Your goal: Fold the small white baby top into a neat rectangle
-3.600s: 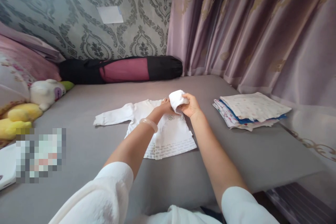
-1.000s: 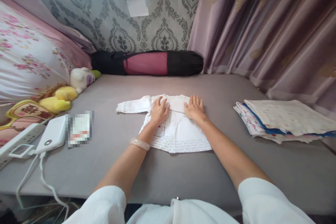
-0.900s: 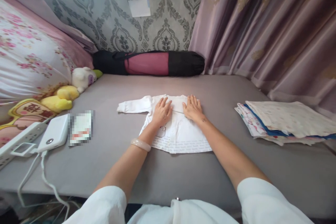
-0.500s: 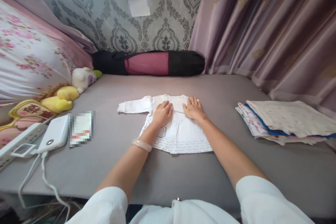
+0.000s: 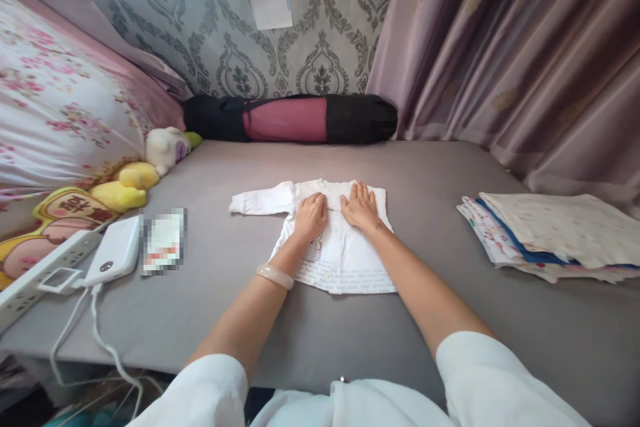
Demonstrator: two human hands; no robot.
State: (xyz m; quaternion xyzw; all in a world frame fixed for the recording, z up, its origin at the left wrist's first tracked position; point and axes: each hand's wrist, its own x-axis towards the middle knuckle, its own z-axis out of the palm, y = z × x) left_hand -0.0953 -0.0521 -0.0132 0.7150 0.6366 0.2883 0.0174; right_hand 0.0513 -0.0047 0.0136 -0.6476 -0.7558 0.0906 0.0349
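A small white long-sleeved baby shirt (image 5: 363, 257) lies spread front up, with buttons down its middle and faint print along the hem. One sleeve (image 5: 263, 200) stretches out to the left; the other is folded inward across the chest. My left hand (image 5: 311, 215), a pale bangle on its wrist, rests palm down on the left chest, fingers close together and slightly bent. Just right of it, my right hand (image 5: 359, 207) lies flat on the folded sleeve near the shoulder, fingers outstretched. The cloth under both palms is hidden.
On the right is a stack of folded cloths (image 5: 560, 227). To the left lie a white power bank (image 5: 114, 250) with cables, a power strip (image 5: 45, 273), a blurred packet (image 5: 164, 240) and plush toys (image 5: 120, 193). A black and pink long bag (image 5: 285, 120) lines the wall.
My right hand has slid a little left over the folded sleeve, away from the shirt's right edge. My left hand stays in place on the shirt. The view has shifted slightly.
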